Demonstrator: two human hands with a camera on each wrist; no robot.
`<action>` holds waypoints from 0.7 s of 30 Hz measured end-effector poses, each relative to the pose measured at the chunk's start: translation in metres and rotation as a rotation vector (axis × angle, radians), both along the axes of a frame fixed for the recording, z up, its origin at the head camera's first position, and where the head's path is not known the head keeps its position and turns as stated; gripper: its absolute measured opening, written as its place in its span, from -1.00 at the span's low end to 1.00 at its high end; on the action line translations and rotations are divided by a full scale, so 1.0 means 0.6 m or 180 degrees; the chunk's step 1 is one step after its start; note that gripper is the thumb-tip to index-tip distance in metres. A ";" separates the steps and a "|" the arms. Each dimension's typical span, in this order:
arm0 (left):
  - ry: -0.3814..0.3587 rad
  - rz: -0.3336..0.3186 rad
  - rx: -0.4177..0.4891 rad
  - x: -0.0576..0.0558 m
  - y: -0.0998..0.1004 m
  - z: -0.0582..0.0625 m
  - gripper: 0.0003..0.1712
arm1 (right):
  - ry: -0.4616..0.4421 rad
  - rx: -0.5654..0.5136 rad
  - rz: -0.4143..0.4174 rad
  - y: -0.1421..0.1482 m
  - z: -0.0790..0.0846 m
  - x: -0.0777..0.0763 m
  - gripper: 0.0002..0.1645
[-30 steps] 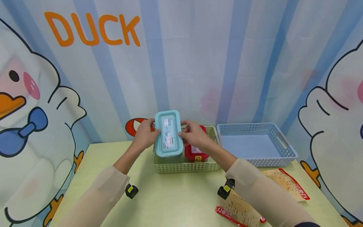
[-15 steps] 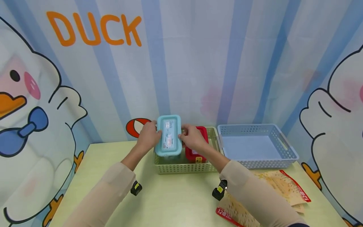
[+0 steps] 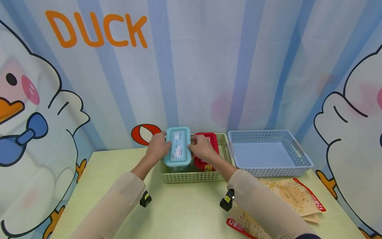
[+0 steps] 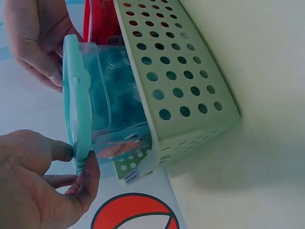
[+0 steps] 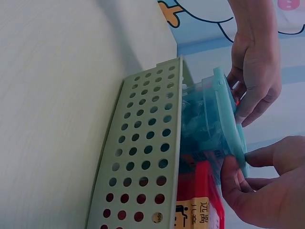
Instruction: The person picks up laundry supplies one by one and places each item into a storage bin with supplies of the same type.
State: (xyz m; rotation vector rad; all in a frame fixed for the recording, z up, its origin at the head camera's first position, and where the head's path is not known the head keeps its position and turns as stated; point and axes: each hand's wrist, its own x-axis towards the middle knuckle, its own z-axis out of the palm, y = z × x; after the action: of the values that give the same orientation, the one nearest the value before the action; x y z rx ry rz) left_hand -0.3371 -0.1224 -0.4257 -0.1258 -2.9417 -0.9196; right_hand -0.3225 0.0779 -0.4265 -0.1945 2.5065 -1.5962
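Left hand (image 3: 158,146) and right hand (image 3: 203,146) pinch the teal box (image 3: 178,146) at opposite lid edges; it sits partly inside the green basket (image 3: 195,177), left of the red box (image 3: 214,143). Best to move both sides evenly, avoiding snags on the rim.

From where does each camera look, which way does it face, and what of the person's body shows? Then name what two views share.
Head: worn on the head, facing forward and down at the teal box, green basket and blue basket; left hand, right hand and both sleeves show.
Left wrist: on that wrist, facing the left hand's hold on the teal box; right hand beyond.
Right wrist: on that wrist, facing the right hand's hold; left hand beyond.
Shared: both wrist views show the red box in the green basket.
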 end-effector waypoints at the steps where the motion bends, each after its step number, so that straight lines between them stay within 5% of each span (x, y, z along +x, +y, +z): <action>1: -0.0011 0.0001 -0.0007 -0.001 0.000 -0.002 -0.42 | 0.0003 0.0022 -0.0016 0.000 -0.002 0.000 -0.47; 21: -0.0138 0.0042 -0.0153 -0.002 -0.007 -0.025 -0.45 | 0.0321 0.0866 0.0122 -0.030 -0.012 0.005 -0.65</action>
State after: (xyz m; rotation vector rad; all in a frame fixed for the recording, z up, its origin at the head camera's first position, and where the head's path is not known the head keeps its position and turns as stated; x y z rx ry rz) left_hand -0.3386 -0.1268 -0.4404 -0.0895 -3.0017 -0.8612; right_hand -0.3198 0.0599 -0.4338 -0.2915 2.7437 -1.2427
